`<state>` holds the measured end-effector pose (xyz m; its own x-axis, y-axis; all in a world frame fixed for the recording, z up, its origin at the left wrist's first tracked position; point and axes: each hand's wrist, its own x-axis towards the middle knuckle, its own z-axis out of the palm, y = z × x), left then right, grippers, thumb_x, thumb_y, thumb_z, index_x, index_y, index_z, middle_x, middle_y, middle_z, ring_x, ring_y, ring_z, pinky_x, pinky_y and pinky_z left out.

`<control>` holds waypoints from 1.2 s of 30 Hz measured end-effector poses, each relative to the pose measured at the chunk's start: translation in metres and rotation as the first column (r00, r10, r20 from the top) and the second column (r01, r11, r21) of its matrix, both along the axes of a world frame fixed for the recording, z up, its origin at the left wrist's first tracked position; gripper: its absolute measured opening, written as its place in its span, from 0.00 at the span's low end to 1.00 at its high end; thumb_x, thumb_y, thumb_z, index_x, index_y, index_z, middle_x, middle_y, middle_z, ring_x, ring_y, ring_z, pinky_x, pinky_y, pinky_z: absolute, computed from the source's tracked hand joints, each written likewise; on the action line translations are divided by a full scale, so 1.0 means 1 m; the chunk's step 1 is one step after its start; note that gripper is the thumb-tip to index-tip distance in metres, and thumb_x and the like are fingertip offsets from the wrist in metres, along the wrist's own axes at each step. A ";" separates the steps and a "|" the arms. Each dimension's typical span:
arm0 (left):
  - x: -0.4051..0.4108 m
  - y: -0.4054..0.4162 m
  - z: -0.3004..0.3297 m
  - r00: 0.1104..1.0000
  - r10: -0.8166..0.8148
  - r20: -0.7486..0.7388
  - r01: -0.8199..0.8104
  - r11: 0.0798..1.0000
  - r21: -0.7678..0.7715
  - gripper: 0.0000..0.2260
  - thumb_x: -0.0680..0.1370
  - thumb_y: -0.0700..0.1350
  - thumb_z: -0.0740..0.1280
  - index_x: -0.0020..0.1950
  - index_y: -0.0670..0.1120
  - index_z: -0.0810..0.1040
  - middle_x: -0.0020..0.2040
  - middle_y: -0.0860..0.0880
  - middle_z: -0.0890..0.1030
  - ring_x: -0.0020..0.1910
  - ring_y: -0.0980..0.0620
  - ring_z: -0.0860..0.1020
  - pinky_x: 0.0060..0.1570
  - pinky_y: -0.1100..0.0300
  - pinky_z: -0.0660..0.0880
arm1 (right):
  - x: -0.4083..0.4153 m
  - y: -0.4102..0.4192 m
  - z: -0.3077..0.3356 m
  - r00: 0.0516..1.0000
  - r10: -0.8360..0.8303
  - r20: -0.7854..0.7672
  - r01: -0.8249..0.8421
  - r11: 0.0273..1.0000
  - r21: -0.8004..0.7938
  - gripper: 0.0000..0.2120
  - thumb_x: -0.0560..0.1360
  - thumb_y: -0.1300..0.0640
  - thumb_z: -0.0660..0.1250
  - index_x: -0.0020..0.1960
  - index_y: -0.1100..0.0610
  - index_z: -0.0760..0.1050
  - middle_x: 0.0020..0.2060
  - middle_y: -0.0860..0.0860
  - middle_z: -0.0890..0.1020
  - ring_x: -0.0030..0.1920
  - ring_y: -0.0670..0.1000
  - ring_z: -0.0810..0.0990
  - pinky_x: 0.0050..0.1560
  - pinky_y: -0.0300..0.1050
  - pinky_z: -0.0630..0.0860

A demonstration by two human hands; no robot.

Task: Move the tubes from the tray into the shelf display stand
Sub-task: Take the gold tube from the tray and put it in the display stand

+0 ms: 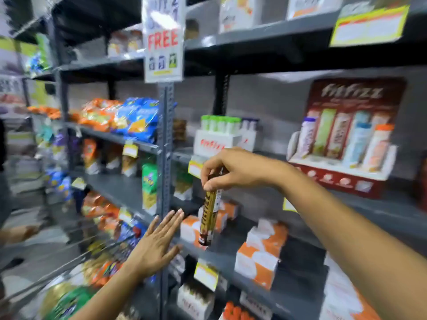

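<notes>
One brown and gold tube [209,215] hung straight down from the right hand [233,168], whose grip was pinched shut around its top end. It hung in front of the grey shelves [265,33], well apart from the red display stand [346,144] holding other tubes. The left hand [157,243] was spread wide open, holding nothing.

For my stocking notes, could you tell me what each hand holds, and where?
The right hand pinches a tube by its top end; the left hand holds nothing.
</notes>
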<state>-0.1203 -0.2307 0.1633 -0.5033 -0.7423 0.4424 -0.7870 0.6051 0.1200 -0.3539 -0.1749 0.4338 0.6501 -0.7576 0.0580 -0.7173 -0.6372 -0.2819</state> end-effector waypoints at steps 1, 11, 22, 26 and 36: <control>-0.019 -0.011 0.015 0.999 -0.048 -0.005 0.047 0.998 -0.033 0.32 0.79 0.60 0.53 0.77 0.49 0.47 0.77 0.51 0.52 0.75 0.54 0.48 0.71 0.50 0.44 | -0.012 -0.002 0.017 0.999 -0.038 -0.038 0.037 0.999 -0.039 0.09 0.74 0.54 0.70 0.53 0.53 0.80 0.44 0.48 0.85 0.40 0.42 0.78 0.41 0.34 0.72; -0.226 -0.094 0.168 0.934 -0.353 -0.064 0.329 0.913 -0.241 0.32 0.77 0.66 0.41 0.77 0.51 0.44 0.77 0.54 0.46 0.75 0.57 0.43 0.71 0.58 0.39 | -0.143 -0.002 0.172 0.849 -0.471 -0.240 0.428 0.879 -0.209 0.14 0.76 0.60 0.67 0.61 0.61 0.77 0.51 0.56 0.84 0.43 0.52 0.82 0.47 0.44 0.78; -0.335 -0.109 0.200 0.945 -0.303 -0.125 0.270 0.936 -0.228 0.46 0.70 0.73 0.32 0.62 0.49 0.78 0.60 0.50 0.81 0.56 0.50 0.79 0.50 0.56 0.76 | -0.275 0.002 0.208 0.605 -0.793 -0.072 0.744 0.595 -0.305 0.13 0.76 0.60 0.67 0.60 0.62 0.77 0.56 0.57 0.82 0.54 0.55 0.82 0.54 0.46 0.78; -0.345 -0.115 0.205 0.943 -0.307 -0.131 0.257 0.917 -0.305 0.30 0.76 0.65 0.48 0.49 0.49 0.84 0.48 0.50 0.86 0.44 0.49 0.84 0.34 0.56 0.80 | -0.293 -0.012 0.201 0.542 -0.832 -0.119 0.732 0.537 -0.420 0.17 0.76 0.53 0.67 0.63 0.58 0.77 0.60 0.53 0.80 0.60 0.53 0.78 0.53 0.41 0.69; -0.351 -0.123 0.209 0.956 -0.273 -0.105 0.232 0.928 -0.293 0.29 0.75 0.64 0.47 0.55 0.51 0.82 0.56 0.52 0.83 0.52 0.51 0.81 0.40 0.55 0.79 | -0.314 -0.033 0.188 0.508 -0.855 -0.104 0.773 0.506 -0.382 0.18 0.76 0.56 0.67 0.66 0.57 0.75 0.62 0.53 0.78 0.59 0.52 0.76 0.53 0.42 0.69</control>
